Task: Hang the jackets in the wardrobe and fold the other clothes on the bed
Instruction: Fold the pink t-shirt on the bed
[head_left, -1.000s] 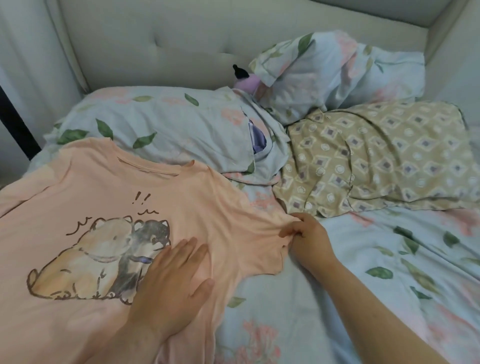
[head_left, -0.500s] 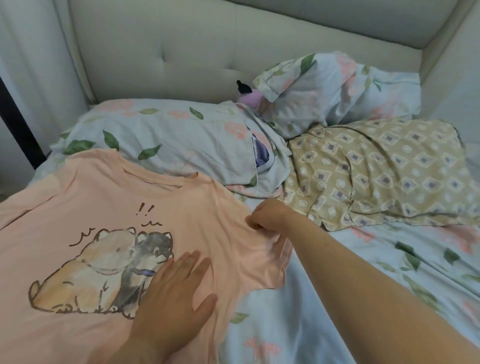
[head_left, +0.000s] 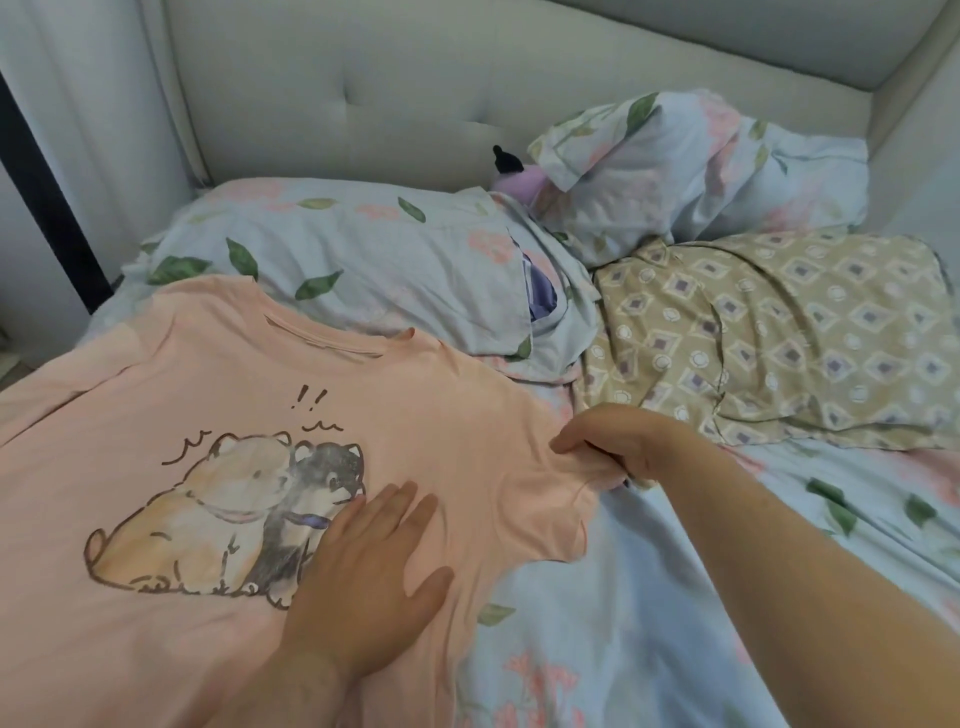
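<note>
Two hands work one garment. The right hand has its fingers pinched on the short sleeve of a peach cotton T-shirt printed with two cartoon dogs, bunching the cloth there. The left hand lies flat, its straight fingers pressing the shirt's chest, touching the edge of the print and near the pinched sleeve. The shirt lies face up on the floral light-blue bedsheet, with its collar on the far side of the fingers.

I judge the folding of this shirt is just starting. The next move calls for carrying the pinched sleeve across toward the pressing fingers, while the flat hand pins the cloth and marks the fold line.

Beyond the fingers I count three pillows: two floral light-blue pillows and one beige diamond-patterned pillow. One small purple plush toy sits against the grey tufted headboard. No jacket is in view.
</note>
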